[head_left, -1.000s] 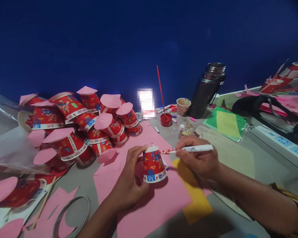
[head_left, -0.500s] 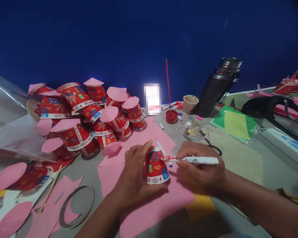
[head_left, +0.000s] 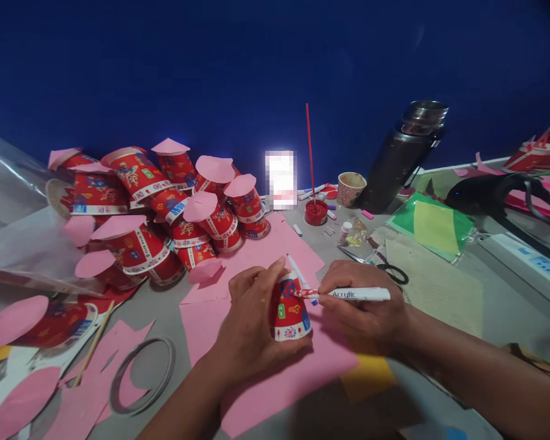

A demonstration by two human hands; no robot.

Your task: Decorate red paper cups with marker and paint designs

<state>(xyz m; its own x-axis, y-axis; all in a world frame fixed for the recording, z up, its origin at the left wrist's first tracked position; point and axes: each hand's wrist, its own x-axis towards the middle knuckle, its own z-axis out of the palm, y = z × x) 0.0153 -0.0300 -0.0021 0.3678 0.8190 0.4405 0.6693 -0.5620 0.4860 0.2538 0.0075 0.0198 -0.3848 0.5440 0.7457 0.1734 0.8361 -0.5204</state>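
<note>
My left hand [head_left: 256,318] is wrapped round a red patterned paper cup [head_left: 294,315], which stands upside down with its white rim at the bottom, over pink paper [head_left: 256,391]. Between the fingers of my right hand [head_left: 364,302] is a white acrylic marker [head_left: 369,294]. The marker's red-stained tip meets the upper right side of the cup, at a blue printed figure. Behind the cup, a second white pen [head_left: 297,270] with blue ends lies slanting on the pink paper, partly hidden.
Red cups with pink paper cones [head_left: 137,244] are piled at the left. Further back are a red paint pot [head_left: 316,212] with a stick, a paper cup [head_left: 351,189] and a black flask [head_left: 401,159]. Scissors [head_left: 394,273] lie beyond my right hand, a tape roll [head_left: 114,391] at front left.
The cup has turned slightly in my left hand. My right hand and the marker have moved a little left, the tip further over the cup; more of the scissors now shows.
</note>
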